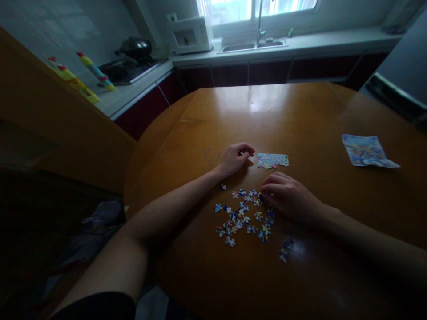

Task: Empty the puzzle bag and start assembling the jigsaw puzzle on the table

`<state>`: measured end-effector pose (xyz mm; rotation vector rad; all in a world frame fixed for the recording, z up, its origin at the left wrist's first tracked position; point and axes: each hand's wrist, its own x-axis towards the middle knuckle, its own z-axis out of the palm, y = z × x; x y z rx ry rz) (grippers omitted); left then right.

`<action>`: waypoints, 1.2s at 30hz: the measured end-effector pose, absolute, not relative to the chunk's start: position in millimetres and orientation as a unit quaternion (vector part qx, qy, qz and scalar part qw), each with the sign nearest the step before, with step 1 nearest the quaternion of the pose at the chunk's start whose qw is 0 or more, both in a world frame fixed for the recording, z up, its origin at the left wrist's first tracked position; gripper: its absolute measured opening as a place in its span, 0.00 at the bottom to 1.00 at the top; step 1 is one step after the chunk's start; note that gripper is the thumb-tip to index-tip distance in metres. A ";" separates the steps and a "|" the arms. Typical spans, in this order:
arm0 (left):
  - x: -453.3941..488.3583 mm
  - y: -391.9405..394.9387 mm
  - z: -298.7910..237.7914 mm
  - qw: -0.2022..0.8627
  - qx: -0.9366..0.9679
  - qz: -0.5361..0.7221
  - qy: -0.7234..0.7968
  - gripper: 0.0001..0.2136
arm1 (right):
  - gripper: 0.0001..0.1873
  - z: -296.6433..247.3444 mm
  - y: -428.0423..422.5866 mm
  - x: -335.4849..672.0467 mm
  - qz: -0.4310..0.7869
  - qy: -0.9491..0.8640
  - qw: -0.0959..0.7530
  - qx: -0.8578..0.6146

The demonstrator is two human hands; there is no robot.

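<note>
A joined strip of colourful puzzle pieces [272, 160] lies on the round wooden table [300, 115]. My left hand [235, 158] rests just left of the strip, fingers curled in with the tips near its edge; whether it holds a piece is hidden. Several loose puzzle pieces [243, 217] are scattered nearer to me. My right hand [288, 195] lies palm down at the right edge of that scatter, fingers bent and touching the pieces. A couple of stray pieces [285, 250] lie further right and closer.
A printed paper sheet [366, 151] lies at the table's right. Behind are a kitchen counter with a sink [253, 45], a microwave [191, 35], a stove with a pot [135, 49] and bottles [95, 70]. A wooden panel stands left.
</note>
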<state>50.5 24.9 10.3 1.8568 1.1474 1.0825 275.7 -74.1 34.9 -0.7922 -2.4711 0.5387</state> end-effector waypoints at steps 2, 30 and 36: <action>50.7 25.1 10.2 0.348 0.713 0.419 0.441 0.10 | 0.09 34.7 -76.9 273.6 0.201 -0.911 0.237 -0.272; 50.0 26.2 7.6 0.357 0.710 0.423 0.435 0.11 | 0.10 32.8 -75.0 273.9 0.131 -0.914 0.255 -0.287; 48.8 26.3 7.0 0.358 0.709 0.421 0.437 0.10 | 0.09 34.3 -70.0 278.2 0.140 -0.894 0.288 -0.313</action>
